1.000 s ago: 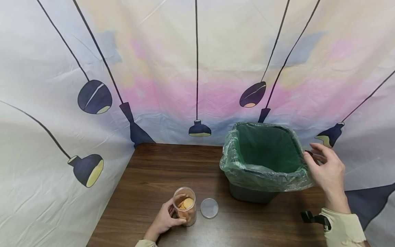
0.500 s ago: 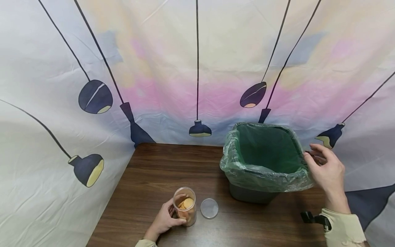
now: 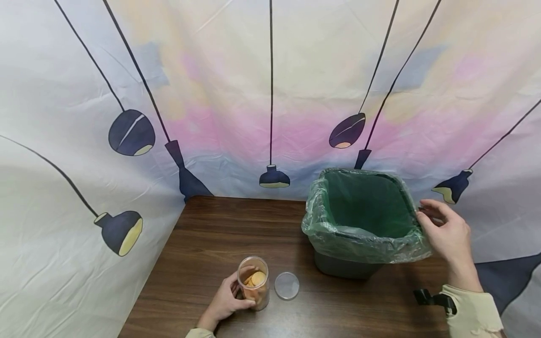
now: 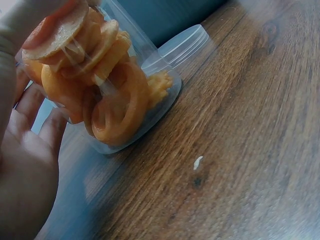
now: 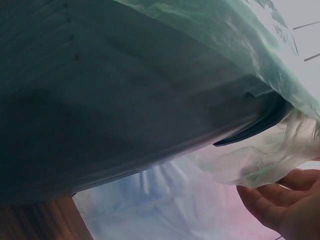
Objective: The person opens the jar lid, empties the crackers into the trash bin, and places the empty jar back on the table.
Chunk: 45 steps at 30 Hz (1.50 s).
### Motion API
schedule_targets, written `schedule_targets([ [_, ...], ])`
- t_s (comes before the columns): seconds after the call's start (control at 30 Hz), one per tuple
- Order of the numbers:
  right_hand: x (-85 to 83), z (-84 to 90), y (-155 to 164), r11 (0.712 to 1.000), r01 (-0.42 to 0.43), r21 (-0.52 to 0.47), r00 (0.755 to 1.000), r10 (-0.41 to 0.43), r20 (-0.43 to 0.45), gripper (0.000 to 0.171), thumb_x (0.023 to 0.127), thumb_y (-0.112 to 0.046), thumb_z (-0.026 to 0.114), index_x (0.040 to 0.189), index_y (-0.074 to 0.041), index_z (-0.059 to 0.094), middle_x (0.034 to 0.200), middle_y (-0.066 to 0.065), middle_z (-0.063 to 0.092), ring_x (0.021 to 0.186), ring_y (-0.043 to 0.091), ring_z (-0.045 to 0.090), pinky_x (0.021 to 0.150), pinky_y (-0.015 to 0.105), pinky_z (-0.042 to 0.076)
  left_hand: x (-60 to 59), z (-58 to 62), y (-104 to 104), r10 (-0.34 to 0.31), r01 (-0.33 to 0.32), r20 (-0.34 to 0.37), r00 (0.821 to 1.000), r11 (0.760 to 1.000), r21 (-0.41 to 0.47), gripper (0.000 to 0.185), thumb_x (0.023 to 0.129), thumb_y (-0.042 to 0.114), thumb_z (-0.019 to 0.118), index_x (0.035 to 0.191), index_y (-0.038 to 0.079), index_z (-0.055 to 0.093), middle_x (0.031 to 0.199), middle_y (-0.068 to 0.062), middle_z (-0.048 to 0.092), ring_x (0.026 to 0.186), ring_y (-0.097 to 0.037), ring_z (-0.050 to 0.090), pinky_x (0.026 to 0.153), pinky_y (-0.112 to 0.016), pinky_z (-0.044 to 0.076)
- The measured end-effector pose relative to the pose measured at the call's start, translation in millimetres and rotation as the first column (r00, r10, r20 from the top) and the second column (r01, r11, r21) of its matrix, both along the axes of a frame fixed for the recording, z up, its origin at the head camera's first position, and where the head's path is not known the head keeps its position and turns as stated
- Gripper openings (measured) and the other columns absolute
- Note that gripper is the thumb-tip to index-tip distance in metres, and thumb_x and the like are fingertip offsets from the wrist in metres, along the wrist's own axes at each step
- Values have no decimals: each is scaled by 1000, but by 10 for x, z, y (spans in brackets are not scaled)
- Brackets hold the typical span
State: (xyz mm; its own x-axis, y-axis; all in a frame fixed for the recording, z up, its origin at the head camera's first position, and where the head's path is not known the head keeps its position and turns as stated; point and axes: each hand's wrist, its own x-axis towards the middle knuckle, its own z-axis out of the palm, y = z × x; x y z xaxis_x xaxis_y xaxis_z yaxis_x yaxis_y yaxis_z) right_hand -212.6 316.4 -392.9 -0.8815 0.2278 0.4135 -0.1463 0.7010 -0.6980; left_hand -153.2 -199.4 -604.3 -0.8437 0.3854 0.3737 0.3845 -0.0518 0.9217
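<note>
My left hand (image 3: 225, 298) is wrapped around a clear plastic jar (image 3: 262, 299), which stands upright and uncapped on the table. Orange ring- and disc-shaped snacks (image 4: 117, 100) fill part of it. Beside the jar lies its round clear lid (image 3: 287, 286). At the right, my right hand (image 3: 450, 234) pinches the edge of a thin green trash bag (image 3: 367, 249) that lines a dark grey bin (image 3: 346, 266). In the right wrist view, the fingers (image 5: 265, 205) meet the loose bag film (image 5: 255, 167) where it hangs past the bin's rim.
A brown wood-grain table (image 3: 236, 225) carries everything. Close behind it hangs a fabric backdrop (image 3: 228, 94) printed with pendant lamps. A small white scrap (image 4: 198, 162) lies on the tabletop near the jar. The bin stands near the back edge.
The fingers of my right hand have drawn slightly lower and closer together at the bag's edge. My left hand and the jar stay in place.
</note>
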Motion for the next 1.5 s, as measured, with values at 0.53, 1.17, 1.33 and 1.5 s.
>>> schedule_targets([
  [0.53,-26,-59,54,993,-113,-30,993,113,12,37,95,-22,62,125,1,61,97,-36,53,87,-20,50,72,2,38,-2,-11,1,4,-4,3,1000,1000,1,79,70,-9,79,141,-3,43,141,-19,50,130,-9,49,106,-18,37],
  [1.17,-78,-102,175,934,-267,-238,949,298,107,33,99,-18,56,131,-10,59,102,-28,59,91,-8,55,66,13,45,3,-14,9,13,-14,12,1000,1000,9,80,70,-10,80,140,-2,44,141,-14,51,129,-9,50,106,-18,38],
  [1.33,-92,-110,184,925,-271,-266,945,308,111,33,99,-16,56,132,-11,58,101,-28,60,93,-10,55,68,11,44,3,-8,7,27,-27,22,999,1000,-5,80,70,-9,80,141,0,45,141,-9,52,128,-8,50,105,-17,38],
  [1.5,-95,-132,177,905,-278,-322,940,325,102,33,99,-15,56,131,-11,59,99,-26,62,94,-9,55,69,11,43,10,-3,8,23,-22,14,1000,1000,-11,79,70,-8,80,140,-1,45,140,-16,52,128,-8,50,105,-18,38],
])
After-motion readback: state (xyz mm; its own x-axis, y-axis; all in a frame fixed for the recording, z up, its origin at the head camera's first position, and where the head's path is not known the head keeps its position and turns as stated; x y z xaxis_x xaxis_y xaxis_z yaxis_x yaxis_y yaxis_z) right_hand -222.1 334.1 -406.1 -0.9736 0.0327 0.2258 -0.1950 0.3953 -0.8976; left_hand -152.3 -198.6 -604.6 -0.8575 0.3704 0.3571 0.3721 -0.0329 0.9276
